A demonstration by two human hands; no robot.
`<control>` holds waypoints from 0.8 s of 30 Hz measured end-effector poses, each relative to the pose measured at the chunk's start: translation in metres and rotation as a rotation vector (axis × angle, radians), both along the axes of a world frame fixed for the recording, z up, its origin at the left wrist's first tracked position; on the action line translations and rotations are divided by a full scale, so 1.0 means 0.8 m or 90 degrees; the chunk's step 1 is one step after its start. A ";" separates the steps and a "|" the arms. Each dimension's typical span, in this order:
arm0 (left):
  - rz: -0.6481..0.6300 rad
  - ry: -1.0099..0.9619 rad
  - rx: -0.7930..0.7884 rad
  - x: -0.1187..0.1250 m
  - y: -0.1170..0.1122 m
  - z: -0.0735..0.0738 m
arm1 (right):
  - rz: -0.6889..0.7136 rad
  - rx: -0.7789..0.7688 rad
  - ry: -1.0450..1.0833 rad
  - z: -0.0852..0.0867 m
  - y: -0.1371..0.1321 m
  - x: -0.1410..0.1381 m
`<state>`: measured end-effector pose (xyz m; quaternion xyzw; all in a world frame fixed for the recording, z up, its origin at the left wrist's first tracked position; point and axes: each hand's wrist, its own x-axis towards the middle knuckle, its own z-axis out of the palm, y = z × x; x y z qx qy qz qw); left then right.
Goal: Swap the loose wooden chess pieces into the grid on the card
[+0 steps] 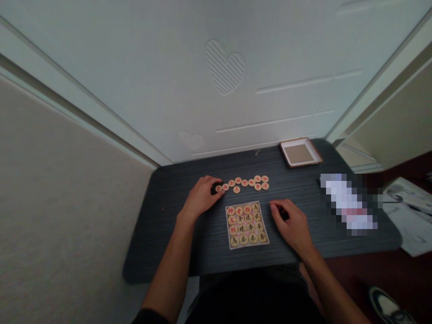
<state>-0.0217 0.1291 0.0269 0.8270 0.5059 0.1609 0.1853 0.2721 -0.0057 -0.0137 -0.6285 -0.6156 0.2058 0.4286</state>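
My left hand [201, 194] reaches to the left end of a row of round xiangqi pieces with red characters. Its thumb and forefinger close around the end xiangqi piece [218, 188]. Below the row lies a square tray [231, 246] filled with xiangqi pieces in a grid, some marked in red and others in black. One loose xiangqi piece [236, 190] sits just under the row. To the right of the tray, my right hand [293, 226] rests on the table, fingers curled in and thumb against the forefinger, with nothing visible at the tips.
The dark table [155, 216] stands against a white door [162, 90] with heart reliefs. An open box lid [301, 153] lies at the back right corner. A blurred-out pale item [347, 202] is near the right edge. A shoe [386, 303] shows on the floor.
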 end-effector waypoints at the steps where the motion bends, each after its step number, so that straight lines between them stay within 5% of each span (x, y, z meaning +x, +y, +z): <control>1: -0.008 0.010 0.008 0.002 0.002 0.001 | 0.000 0.000 -0.001 0.000 0.000 0.000; 11: -0.123 0.022 -0.007 0.019 0.016 -0.009 | 0.006 -0.007 0.001 0.002 0.000 -0.001; 24: -0.098 -0.017 0.013 0.033 0.003 -0.008 | 0.012 0.003 -0.014 0.000 0.001 -0.001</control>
